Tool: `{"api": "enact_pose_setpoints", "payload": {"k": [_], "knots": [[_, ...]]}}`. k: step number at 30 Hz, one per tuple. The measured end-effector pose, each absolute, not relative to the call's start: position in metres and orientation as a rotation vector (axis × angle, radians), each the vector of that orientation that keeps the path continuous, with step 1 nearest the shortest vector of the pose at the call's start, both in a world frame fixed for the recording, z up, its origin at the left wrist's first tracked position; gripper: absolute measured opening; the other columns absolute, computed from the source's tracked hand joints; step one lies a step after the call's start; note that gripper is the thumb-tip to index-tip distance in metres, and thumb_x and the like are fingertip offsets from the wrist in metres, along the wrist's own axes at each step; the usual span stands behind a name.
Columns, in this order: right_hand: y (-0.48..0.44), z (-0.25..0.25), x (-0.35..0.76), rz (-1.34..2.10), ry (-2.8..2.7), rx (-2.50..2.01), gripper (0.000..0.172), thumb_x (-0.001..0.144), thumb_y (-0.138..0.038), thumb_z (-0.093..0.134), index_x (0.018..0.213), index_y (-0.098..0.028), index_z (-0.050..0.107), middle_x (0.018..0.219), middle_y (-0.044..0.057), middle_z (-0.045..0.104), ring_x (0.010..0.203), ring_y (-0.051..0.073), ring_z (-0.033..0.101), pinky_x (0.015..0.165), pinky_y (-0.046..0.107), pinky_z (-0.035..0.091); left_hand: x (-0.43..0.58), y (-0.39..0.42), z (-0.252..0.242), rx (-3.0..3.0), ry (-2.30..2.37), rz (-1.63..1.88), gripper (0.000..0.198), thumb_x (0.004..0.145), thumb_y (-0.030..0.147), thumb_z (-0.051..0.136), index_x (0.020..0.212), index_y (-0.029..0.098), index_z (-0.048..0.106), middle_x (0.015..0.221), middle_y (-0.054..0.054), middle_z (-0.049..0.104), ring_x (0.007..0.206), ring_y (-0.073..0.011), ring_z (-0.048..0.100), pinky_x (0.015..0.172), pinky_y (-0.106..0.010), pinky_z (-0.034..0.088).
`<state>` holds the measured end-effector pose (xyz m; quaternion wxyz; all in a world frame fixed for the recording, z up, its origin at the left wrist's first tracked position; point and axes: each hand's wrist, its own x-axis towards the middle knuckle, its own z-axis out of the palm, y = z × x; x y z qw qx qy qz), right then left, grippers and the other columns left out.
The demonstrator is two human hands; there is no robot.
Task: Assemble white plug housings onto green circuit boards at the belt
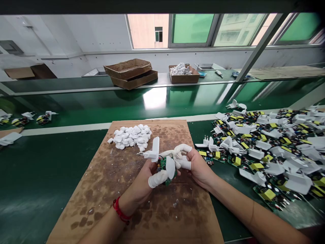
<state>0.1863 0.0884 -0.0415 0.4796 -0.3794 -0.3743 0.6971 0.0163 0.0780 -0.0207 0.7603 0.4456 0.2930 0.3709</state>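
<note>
Over a stained cardboard sheet (106, 189), both my hands hold one charger assembly. My left hand (144, 181), with a red string on its wrist and a white finger cot on the thumb, grips a green circuit board (165, 166) wired to a white plug cover (153, 152). My right hand (195, 164), also in white finger cots, pinches the same board from the right. A pile of small white pieces (130, 136) lies on the cardboard just beyond my hands.
A heap of circuit boards with white plug covers (269, 145) spreads over the green bench at right. Beyond runs a green conveyor belt (101, 105) carrying a few assemblies at far left. Cardboard trays (130, 73) and a box of white parts (183, 73) sit on the far shelf.
</note>
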Motion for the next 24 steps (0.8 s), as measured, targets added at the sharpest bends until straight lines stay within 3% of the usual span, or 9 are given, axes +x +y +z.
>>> {"api": "enact_pose_setpoints", "payload": {"k": [5, 10, 15, 18, 21, 24], "knots": [[0.0898, -0.0418, 0.1858, 1.737, -0.966, -1.002, 0.022, 0.072, -0.024, 0.066, 0.091, -0.019, 0.057, 0.054, -0.005, 0.058, 0.036, 0.006, 0.045, 0.029, 0.012, 0.024, 0.0203, 0.0804, -0.0214, 1.002, 0.677, 0.796, 0.059, 0.062, 0.055, 0.076, 0.105, 0.016, 0.067, 0.093, -0.01, 0.068, 0.093, -0.0255, 0.059, 0.078, -0.031, 0.047], [0.0912, -0.0398, 0.1858, 1.794, -0.854, -0.97, 0.032, 0.07, -0.023, 0.064, 0.101, -0.018, 0.057, 0.058, -0.004, 0.061, 0.041, 0.009, 0.053, 0.032, 0.015, 0.036, 0.0207, 0.0821, -0.0236, 0.971, 0.707, 0.824, 0.047, 0.065, 0.051, 0.075, 0.095, 0.016, 0.069, 0.087, -0.007, 0.068, 0.084, -0.02, 0.059, 0.072, -0.026, 0.045], [0.0923, -0.0379, 0.1855, 1.867, -0.861, -0.881, 0.029, 0.06, -0.009, 0.056, 0.087, -0.014, 0.064, 0.062, -0.001, 0.063, 0.047, 0.009, 0.056, 0.041, 0.017, 0.042, 0.0217, 0.0831, -0.0237, 0.951, 0.731, 0.82, 0.04, 0.066, 0.05, 0.074, 0.085, 0.015, 0.069, 0.085, -0.006, 0.067, 0.078, -0.0164, 0.058, 0.067, -0.023, 0.042], [0.0924, -0.0381, 0.1841, 1.87, -0.87, -0.838, 0.038, 0.055, -0.006, 0.051, 0.089, -0.014, 0.066, 0.069, 0.0, 0.065, 0.051, 0.008, 0.055, 0.047, 0.018, 0.044, 0.023, 0.0832, -0.0214, 0.938, 0.752, 0.814, 0.041, 0.065, 0.05, 0.075, 0.086, 0.014, 0.067, 0.081, -0.006, 0.066, 0.076, -0.0164, 0.057, 0.067, -0.023, 0.043], [0.0924, -0.0399, 0.1841, 1.808, -0.939, -0.949, 0.04, 0.063, -0.011, 0.055, 0.101, -0.017, 0.064, 0.073, 0.0, 0.066, 0.048, 0.008, 0.052, 0.042, 0.018, 0.038, 0.0219, 0.0836, -0.0198, 0.922, 0.766, 0.835, 0.042, 0.065, 0.051, 0.075, 0.084, 0.014, 0.066, 0.08, -0.006, 0.065, 0.074, -0.0159, 0.056, 0.068, -0.024, 0.044], [0.0929, -0.0417, 0.1855, 1.679, -1.036, -1.056, 0.031, 0.074, -0.024, 0.058, 0.103, -0.018, 0.063, 0.062, -0.003, 0.059, 0.038, 0.005, 0.037, 0.035, 0.018, 0.021, 0.0175, 0.0848, -0.0186, 0.973, 0.797, 0.823, 0.045, 0.065, 0.054, 0.072, 0.084, 0.014, 0.064, 0.078, -0.005, 0.063, 0.069, -0.0149, 0.054, 0.063, -0.024, 0.042]]}}
